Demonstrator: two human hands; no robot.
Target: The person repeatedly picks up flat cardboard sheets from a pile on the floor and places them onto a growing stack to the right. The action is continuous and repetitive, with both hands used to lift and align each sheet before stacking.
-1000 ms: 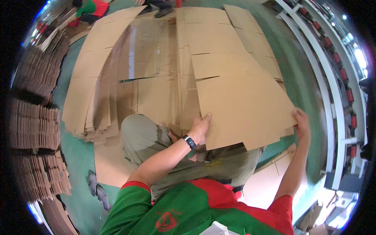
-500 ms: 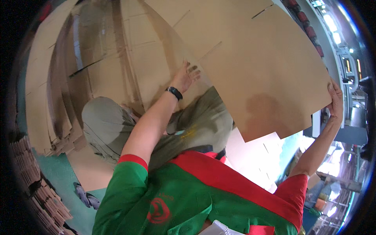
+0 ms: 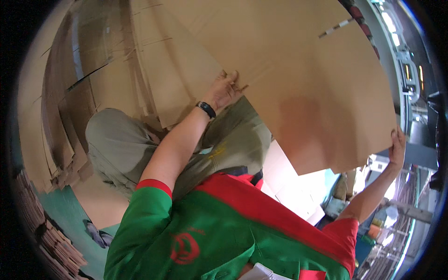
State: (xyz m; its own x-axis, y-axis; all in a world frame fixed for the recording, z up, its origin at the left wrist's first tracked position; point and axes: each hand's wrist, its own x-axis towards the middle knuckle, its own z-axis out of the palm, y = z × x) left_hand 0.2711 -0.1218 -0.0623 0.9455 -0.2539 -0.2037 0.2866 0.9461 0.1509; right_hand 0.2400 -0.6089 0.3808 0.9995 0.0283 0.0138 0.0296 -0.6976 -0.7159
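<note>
A large brown cardboard sheet with short slots is raised in front of me, its notched lower edge above my lap. My left hand, with a dark band at the wrist, closes on the sheet's left edge; part of its fingers is hidden. On the far right, my right hand grips the sheet's right edge, thumb on the near face. Left of the sheet, more cardboard sheets lean in overlapping layers beside my bent knee.
Stacked cardboard stands at the lower left by a green floor. A dark cloth-like item lies there. Pale cardboard is below the raised sheet. Metal machinery runs along the right side, with cluttered items beneath it.
My left hand has gone from spread fingers to a grip on the sheet's edge. My right hand and the sheet's right corner have come lower.
</note>
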